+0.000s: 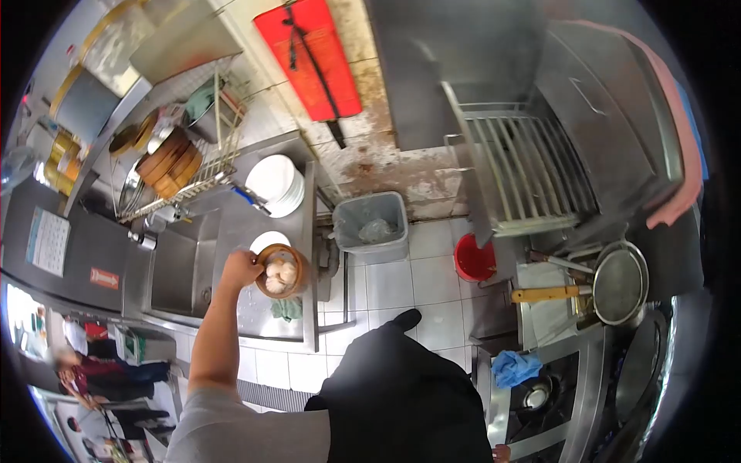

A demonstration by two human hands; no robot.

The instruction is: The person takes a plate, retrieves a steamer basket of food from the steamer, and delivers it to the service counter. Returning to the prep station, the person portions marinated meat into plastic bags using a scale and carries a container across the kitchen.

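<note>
My left hand [242, 269] is closed on the left rim of a round bamboo steamer [299, 287] with several pale dumplings [279, 276] in it. The steamer is over the right part of the steel sink counter [248, 305], beside a white plate or bowl [270, 239]. Just below it lies a green cloth [287, 309]. A tall stack of white plates [275, 185] stands farther back on the counter. Only a small part of my right hand [502, 454] shows at the bottom edge, near the stove; what it holds, if anything, is hidden.
Left of the counter top is a sink basin [184, 266], with a wire rack [185, 199] of stacked steamers behind. A grey bin [372, 228] and a red bucket [475, 258] stand on the floor. Right are a strainer [620, 284], a stove [552, 393] and a blue cloth [515, 368]. People are at lower left.
</note>
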